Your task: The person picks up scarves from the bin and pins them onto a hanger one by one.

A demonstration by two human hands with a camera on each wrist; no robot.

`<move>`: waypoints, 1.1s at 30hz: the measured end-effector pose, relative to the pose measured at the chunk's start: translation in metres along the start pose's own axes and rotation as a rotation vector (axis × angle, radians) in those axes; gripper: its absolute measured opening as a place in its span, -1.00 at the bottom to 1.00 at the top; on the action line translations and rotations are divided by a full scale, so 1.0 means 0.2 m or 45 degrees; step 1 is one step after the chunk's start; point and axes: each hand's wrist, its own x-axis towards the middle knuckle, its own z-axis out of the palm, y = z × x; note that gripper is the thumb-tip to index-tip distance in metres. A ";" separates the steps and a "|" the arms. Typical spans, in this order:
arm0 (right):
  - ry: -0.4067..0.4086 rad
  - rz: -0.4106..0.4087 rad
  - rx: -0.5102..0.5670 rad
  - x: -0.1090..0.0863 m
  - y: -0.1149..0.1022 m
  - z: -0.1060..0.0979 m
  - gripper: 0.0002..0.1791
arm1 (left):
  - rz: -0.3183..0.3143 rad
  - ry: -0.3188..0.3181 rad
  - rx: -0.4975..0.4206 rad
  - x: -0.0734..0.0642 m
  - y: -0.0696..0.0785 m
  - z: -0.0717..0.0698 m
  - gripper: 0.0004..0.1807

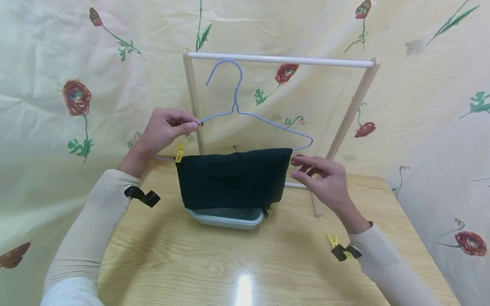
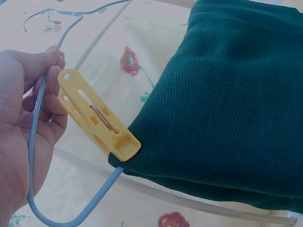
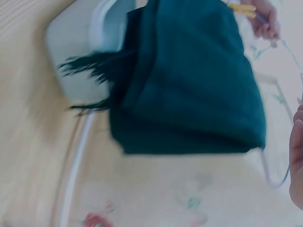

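My left hand (image 1: 168, 127) pinches the left shoulder of a blue wire hanger (image 1: 264, 119), whose hook points up. Over its lower bar hangs a folded dark green scarf (image 1: 233, 180), with dark fringe (image 3: 92, 66) at one edge. A yellow clothespin (image 2: 99, 118) clips the scarf's left corner to the bar, right beside the left fingers. My right hand (image 1: 323, 176) is at the scarf's right edge, fingers loosely bent and thumb apart, with nothing visible between them. The right wrist view shows only part of this hand, near the hanger's bent end.
A light grey basin (image 1: 229, 220) stands on the wooden table (image 1: 199, 263) below the scarf. Behind it is a rack with wooden legs (image 1: 354, 106) and a white top rail (image 1: 279, 59). Another yellow clothespin (image 1: 332, 240) lies by the right wrist. A flowered cloth (image 1: 115, 68) covers the wall.
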 end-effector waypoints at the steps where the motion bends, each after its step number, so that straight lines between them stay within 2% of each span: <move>1: 0.007 0.014 -0.018 -0.02 0.01 -0.02 -0.60 | 0.000 0.000 0.001 0.00 0.00 0.00 -0.85; 5: 0.015 0.093 -0.127 -0.12 0.07 -0.11 -0.59 | -0.012 0.007 -0.005 0.00 0.01 -0.01 -0.88; 11: 0.012 0.282 -0.277 -0.27 0.17 -0.24 -0.64 | 0.013 0.004 -0.019 0.00 0.01 -0.02 -0.83; 19: 0.004 0.523 -0.428 -0.48 0.30 -0.37 -0.69 | 0.030 -0.004 -0.023 0.00 0.01 -0.01 -0.88; 24: -0.063 0.655 -0.553 -0.61 0.33 -0.42 -0.65 | 0.019 -0.009 -0.006 0.00 0.00 -0.01 -0.84; 33: -0.144 0.798 -0.630 -0.77 0.38 -0.46 -0.55 | 0.009 -0.006 0.021 0.00 -0.01 0.00 -0.90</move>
